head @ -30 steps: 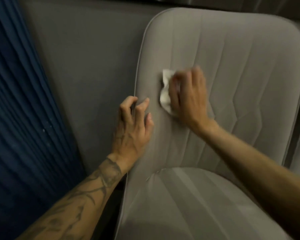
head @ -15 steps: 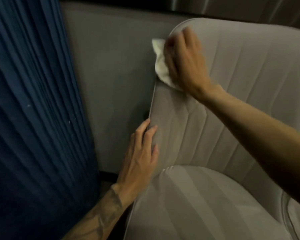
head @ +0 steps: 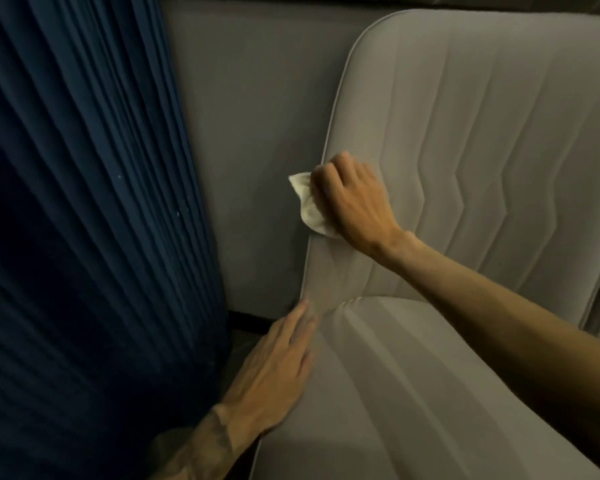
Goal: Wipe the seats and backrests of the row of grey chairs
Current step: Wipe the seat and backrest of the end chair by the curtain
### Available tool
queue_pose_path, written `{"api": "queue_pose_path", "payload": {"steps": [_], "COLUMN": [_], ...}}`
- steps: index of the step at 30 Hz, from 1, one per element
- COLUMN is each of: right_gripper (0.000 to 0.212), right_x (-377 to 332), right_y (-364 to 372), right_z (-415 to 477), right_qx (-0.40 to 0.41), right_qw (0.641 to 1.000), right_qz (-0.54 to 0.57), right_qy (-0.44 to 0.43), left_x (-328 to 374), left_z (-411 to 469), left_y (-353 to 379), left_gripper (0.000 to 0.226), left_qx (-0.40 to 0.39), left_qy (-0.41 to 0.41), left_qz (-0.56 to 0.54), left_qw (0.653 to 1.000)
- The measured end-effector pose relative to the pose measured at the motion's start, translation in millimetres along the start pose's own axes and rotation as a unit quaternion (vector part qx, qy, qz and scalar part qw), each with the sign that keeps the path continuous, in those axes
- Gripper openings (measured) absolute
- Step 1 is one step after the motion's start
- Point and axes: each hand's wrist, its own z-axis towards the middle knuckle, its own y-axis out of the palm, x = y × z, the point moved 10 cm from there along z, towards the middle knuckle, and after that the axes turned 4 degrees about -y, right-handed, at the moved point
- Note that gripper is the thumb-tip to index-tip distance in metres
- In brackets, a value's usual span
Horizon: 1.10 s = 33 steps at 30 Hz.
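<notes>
Two hands (head: 274, 365) (head: 354, 202); one cloth (head: 307, 202); perhaps two chairs (head: 465, 168).

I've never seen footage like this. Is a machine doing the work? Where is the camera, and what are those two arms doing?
No machine here: these are a person's own bare arms. The camera is worn on the person's head and looks forward and down, so you see roughly what they see. The right hand grips a small white cloth and holds it against the left edge of the backrest of a grey chair. The left hand lies flat, fingers straight, on the left edge of the seat. A dark blue curtain hangs on the left, and a grey wall stands behind.
</notes>
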Motion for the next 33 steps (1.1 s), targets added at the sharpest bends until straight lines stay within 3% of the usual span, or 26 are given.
{"api": "queue_pose_path", "payload": {"steps": [4,7,10,12,15,19,23,28,33], "right_gripper": [0.011,0.012,0.013,0.014,0.018,0.021,0.016,0.008,0.019], "right_x": [-9.4,-59.5,-118.8,-145.7,-115.7,-31.6,-72.3,-125.9,-66.2], "right_y": [7.5,36.6,59.1,60.8,73.2,86.5,82.9,56.3,80.7], "right_z": [-21.2,-72.3,-134.1,-161.2,-179.7,-198.9,-191.2,-212.8,-203.1], "right_qx": [0.037,-0.045,-0.16,-0.191,-0.228,-0.242,-0.225,-0.242,-0.239], "right_qw": [0.986,0.98,0.944,0.927,0.929,0.919,0.916,0.903,0.909], "right_qz": [0.09,0.164,0.283,0.322,0.286,0.197,0.243,0.316,0.192], "right_qy": [0.133,0.101,0.061,0.024,0.059,0.242,0.228,0.163,0.282], "left_x": [-7.3,-12.7,-18.3,-18.5,-15.7,-15.2,-23.4,-26.5,-28.3], "left_z": [-25.4,-46.4,-61.7,-68.2,-73.7,-68.7,-57.3,-47.6,-41.9], "left_y": [-1.7,4.0,7.0,7.3,8.4,5.3,6.1,2.9,2.4], "left_gripper": [0.047,0.048,0.04,0.032,0.036,0.025,0.012,0.011,0.009], "left_qx": [-0.006,-0.029,-0.029,-0.023,-0.028,-0.013,0.034,0.082,0.082], "left_qy": [-0.039,-0.052,-0.071,-0.086,-0.085,-0.072,-0.058,-0.022,-0.003], "left_qz": [0.003,0.005,-0.025,-0.031,-0.022,-0.022,-0.054,-0.113,-0.12], "left_qw": [0.999,0.998,0.997,0.996,0.996,0.997,0.996,0.99,0.989]}}
